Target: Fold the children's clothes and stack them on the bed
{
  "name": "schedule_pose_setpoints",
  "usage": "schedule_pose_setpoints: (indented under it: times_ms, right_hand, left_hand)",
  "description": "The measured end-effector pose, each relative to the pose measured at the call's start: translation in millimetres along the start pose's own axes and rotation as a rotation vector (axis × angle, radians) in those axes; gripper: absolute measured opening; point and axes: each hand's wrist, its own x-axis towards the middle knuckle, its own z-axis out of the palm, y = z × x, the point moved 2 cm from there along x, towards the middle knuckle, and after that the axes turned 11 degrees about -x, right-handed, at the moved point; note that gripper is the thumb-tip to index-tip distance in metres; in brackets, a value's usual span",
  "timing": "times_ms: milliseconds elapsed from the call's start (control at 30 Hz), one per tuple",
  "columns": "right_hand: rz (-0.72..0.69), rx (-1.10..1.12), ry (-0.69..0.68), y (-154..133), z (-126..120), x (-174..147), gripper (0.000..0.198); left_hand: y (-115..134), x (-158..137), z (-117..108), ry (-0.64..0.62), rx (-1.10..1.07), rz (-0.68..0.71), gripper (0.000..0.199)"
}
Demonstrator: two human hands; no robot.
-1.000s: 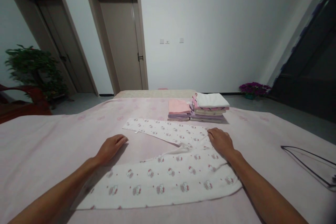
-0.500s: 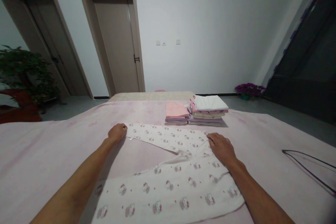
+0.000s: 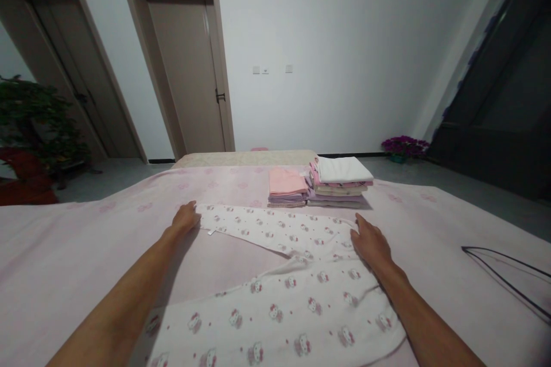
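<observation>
White child's trousers [image 3: 284,275] printed with small cat faces lie flat on the pink bedspread [image 3: 77,252], legs spread apart to the left. My left hand [image 3: 186,219] rests on the cuff end of the far leg; whether it pinches the fabric I cannot tell. My right hand [image 3: 370,242] lies flat, fingers together, on the waist end at the right. The near leg runs toward the bottom edge of the view.
Two stacks of folded clothes stand beyond the trousers: a pink-topped stack [image 3: 286,186] and a taller white-topped stack [image 3: 340,180]. A black wire hanger [image 3: 508,278] lies at the right. A potted plant [image 3: 34,120] stands at the left and purple flowers [image 3: 404,146] sit by the far wall.
My left hand moved forward from the bare bedspread onto the far leg's cuff. My right hand slid slightly right along the waist. The view shifted forward.
</observation>
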Motion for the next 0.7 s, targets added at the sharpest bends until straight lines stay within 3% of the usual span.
schedule_pose_setpoints:
  times_ms: [233,367,567,700]
  right_hand:
    - [0.022,0.013,0.054,-0.6,-8.5,-3.7,0.047]
    - [0.039,0.047,0.023,-1.6,-19.4,-7.7,0.035]
    - [0.068,0.211,0.106,1.7,-42.3,-10.3,0.036]
    - [0.031,0.567,0.071,13.9,-71.4,-12.8,0.033]
  left_hand:
    - [-2.7,-12.5,-3.3,-0.012,-0.183,-0.132,0.023]
    - [2.6,-29.6,-16.2,-0.012,-0.351,-0.11,0.023]
    - [3.5,-63.8,-72.2,0.002,-0.554,-0.018,0.036]
    - [-5.9,-99.7,-111.6,-0.072,-0.652,-0.027,0.033]
